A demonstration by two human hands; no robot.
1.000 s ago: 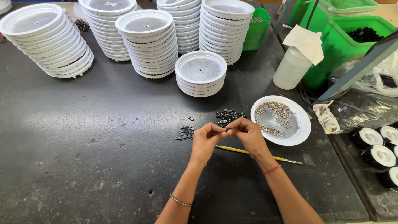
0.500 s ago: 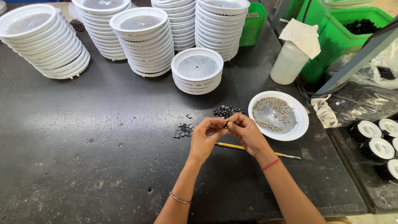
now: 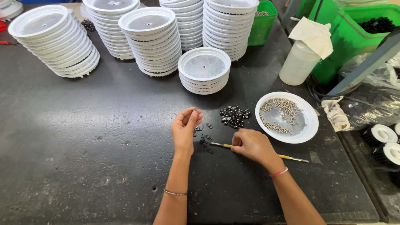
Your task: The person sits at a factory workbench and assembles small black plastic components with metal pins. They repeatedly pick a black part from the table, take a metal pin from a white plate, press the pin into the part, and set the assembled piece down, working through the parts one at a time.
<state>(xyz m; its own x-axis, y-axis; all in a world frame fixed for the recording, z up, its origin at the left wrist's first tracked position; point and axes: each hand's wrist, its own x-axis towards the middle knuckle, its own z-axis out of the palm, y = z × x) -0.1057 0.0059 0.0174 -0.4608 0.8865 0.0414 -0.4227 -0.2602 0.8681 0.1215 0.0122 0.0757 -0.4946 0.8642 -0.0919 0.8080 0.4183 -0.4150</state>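
My left hand (image 3: 186,127) hovers over the dark table (image 3: 83,137) with its fingers curled, pinching something too small to make out. Beside it lie several small black parts (image 3: 204,137). My right hand (image 3: 250,146) rests on the table and grips a thin yellow-handled tool (image 3: 291,158) that lies flat, its tip pointing left. A pile of small black pieces (image 3: 235,115) sits just beyond both hands. To the right stands a white dish (image 3: 308,129) holding several small metal bits.
Tall stacks of white round lids (image 3: 152,39) line the far side, with a short stack (image 3: 204,75) closest. A white plastic bottle (image 3: 296,64), green bins (image 3: 346,37) and a rag (image 3: 335,114) stand at the right. White-capped black parts (image 3: 383,135) lie at the right edge.
My hands were joined together above the tool, working a small piece. They have separated: the right hand dropped onto the tool, the left drew back toward the small black parts.
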